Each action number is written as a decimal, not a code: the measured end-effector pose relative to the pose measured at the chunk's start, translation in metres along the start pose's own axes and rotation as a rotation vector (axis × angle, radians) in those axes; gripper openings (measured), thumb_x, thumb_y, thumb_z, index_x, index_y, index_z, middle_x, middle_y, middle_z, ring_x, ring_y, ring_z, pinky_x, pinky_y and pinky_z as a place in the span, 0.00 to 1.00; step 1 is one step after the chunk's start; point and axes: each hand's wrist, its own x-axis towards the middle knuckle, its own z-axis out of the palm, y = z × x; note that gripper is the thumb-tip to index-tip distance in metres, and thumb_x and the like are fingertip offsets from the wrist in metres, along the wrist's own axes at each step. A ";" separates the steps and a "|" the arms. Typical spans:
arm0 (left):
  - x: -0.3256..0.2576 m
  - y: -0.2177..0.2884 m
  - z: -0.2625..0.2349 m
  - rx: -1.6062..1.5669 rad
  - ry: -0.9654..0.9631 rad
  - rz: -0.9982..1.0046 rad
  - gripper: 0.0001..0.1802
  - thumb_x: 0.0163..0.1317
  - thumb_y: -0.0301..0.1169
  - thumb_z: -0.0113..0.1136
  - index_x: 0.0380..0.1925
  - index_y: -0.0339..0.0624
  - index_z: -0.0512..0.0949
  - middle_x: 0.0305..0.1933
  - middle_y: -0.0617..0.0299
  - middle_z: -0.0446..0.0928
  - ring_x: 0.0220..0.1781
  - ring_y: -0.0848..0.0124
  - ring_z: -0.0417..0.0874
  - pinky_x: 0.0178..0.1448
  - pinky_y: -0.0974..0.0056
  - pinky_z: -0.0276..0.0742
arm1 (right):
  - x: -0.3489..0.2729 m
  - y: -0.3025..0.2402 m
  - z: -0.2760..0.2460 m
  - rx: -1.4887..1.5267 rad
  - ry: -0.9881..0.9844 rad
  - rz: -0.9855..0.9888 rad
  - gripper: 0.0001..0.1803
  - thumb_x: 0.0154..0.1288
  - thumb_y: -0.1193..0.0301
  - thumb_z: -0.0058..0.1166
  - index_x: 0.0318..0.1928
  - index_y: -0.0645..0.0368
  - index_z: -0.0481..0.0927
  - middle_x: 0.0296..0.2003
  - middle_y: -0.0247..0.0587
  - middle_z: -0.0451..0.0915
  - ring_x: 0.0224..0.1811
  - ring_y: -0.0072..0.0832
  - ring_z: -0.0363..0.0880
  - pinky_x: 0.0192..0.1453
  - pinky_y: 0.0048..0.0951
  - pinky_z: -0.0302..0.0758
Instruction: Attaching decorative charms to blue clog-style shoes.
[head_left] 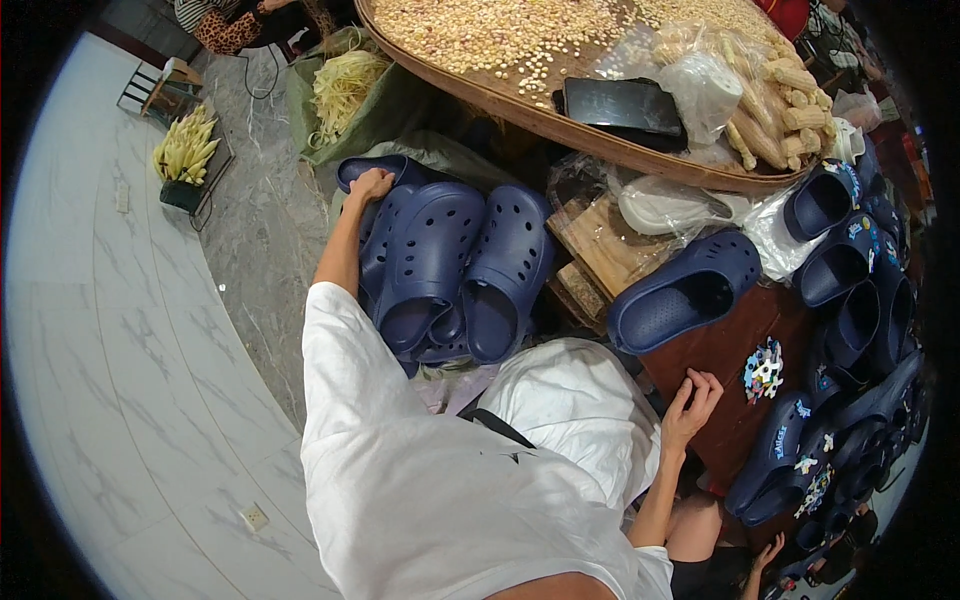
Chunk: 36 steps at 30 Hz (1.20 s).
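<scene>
My left hand (372, 187) reaches to the far end of a pile of navy clogs and grips the edge of a clog (405, 170) there. Below it in the pile, two larger-looking navy clogs, one in the middle (432, 235) and one on the right (512, 235), lie with their holed toes pointing away. My right hand (690, 405) is over the brown tabletop (715, 440), empty, fingers bent and apart. Just beyond it a single navy clog (685, 290) lies tilted, and a small heap of colourful charms (763, 370) sits to its right.
Rows of navy clogs, some with charms (785, 450), crowd the right side. At the back stands a wide round tray (520, 115) of corn kernels, with a black phone (622, 106) and bagged cobs (800, 115). Another person's hand (768, 553) shows at lower right.
</scene>
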 end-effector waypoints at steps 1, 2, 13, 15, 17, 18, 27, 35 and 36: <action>0.001 0.003 0.002 0.023 -0.020 0.003 0.24 0.65 0.51 0.48 0.52 0.53 0.82 0.55 0.54 0.81 0.60 0.53 0.79 0.66 0.44 0.65 | 0.000 0.000 0.000 -0.002 0.004 -0.007 0.08 0.69 0.76 0.49 0.45 0.64 0.80 0.45 0.49 0.72 0.50 0.43 0.73 0.56 0.42 0.69; 0.002 0.006 0.005 0.025 -0.026 0.007 0.24 0.65 0.51 0.48 0.52 0.53 0.82 0.55 0.54 0.81 0.60 0.53 0.79 0.66 0.44 0.65 | -0.001 0.001 -0.001 -0.005 0.009 -0.013 0.08 0.70 0.76 0.49 0.45 0.64 0.80 0.45 0.49 0.72 0.50 0.43 0.73 0.56 0.41 0.69; -0.058 0.020 -0.060 -0.247 0.306 0.400 0.15 0.66 0.34 0.58 0.49 0.39 0.80 0.44 0.52 0.84 0.47 0.63 0.85 0.53 0.62 0.77 | 0.010 -0.008 -0.002 0.057 0.010 0.044 0.07 0.64 0.77 0.54 0.43 0.61 0.80 0.46 0.48 0.73 0.51 0.42 0.73 0.56 0.38 0.70; -0.087 0.067 -0.087 -0.373 0.336 0.543 0.13 0.68 0.30 0.56 0.49 0.37 0.79 0.43 0.56 0.84 0.45 0.70 0.83 0.52 0.67 0.76 | 0.013 -0.012 -0.010 0.101 0.009 0.095 0.09 0.65 0.76 0.54 0.45 0.61 0.79 0.46 0.49 0.73 0.51 0.44 0.73 0.56 0.38 0.70; -0.120 0.109 -0.110 -0.516 0.280 0.638 0.12 0.71 0.29 0.53 0.50 0.36 0.79 0.43 0.61 0.82 0.45 0.74 0.80 0.52 0.69 0.74 | 0.019 -0.018 -0.014 0.189 0.028 0.137 0.10 0.64 0.76 0.55 0.47 0.62 0.79 0.47 0.49 0.73 0.52 0.44 0.73 0.56 0.38 0.70; -0.143 0.133 -0.121 -0.548 0.243 0.679 0.12 0.72 0.28 0.52 0.50 0.35 0.79 0.44 0.62 0.82 0.46 0.75 0.80 0.52 0.70 0.74 | 0.025 -0.020 -0.013 0.206 0.060 0.135 0.13 0.64 0.74 0.57 0.48 0.62 0.77 0.48 0.49 0.73 0.50 0.43 0.74 0.54 0.37 0.72; -0.323 0.324 -0.097 -0.308 -0.328 1.098 0.14 0.66 0.24 0.55 0.51 0.33 0.78 0.45 0.60 0.81 0.48 0.73 0.80 0.54 0.67 0.75 | 0.113 -0.049 -0.002 0.325 0.065 0.274 0.35 0.57 0.63 0.67 0.59 0.62 0.63 0.48 0.53 0.66 0.37 0.44 0.77 0.39 0.42 0.77; -0.371 0.410 0.021 -0.438 -0.621 1.124 0.30 0.64 0.26 0.60 0.65 0.34 0.65 0.62 0.49 0.71 0.58 0.61 0.77 0.58 0.60 0.77 | 0.097 -0.024 -0.006 0.273 0.215 0.270 0.28 0.51 0.77 0.55 0.55 0.58 0.68 0.44 0.49 0.67 0.39 0.47 0.76 0.42 0.48 0.76; -0.373 0.411 0.038 -0.516 -0.637 1.098 0.31 0.64 0.26 0.60 0.66 0.33 0.63 0.63 0.48 0.69 0.59 0.61 0.76 0.60 0.60 0.76 | 0.092 -0.020 -0.010 0.268 0.194 0.266 0.28 0.51 0.77 0.56 0.55 0.58 0.68 0.46 0.51 0.66 0.40 0.52 0.76 0.42 0.50 0.76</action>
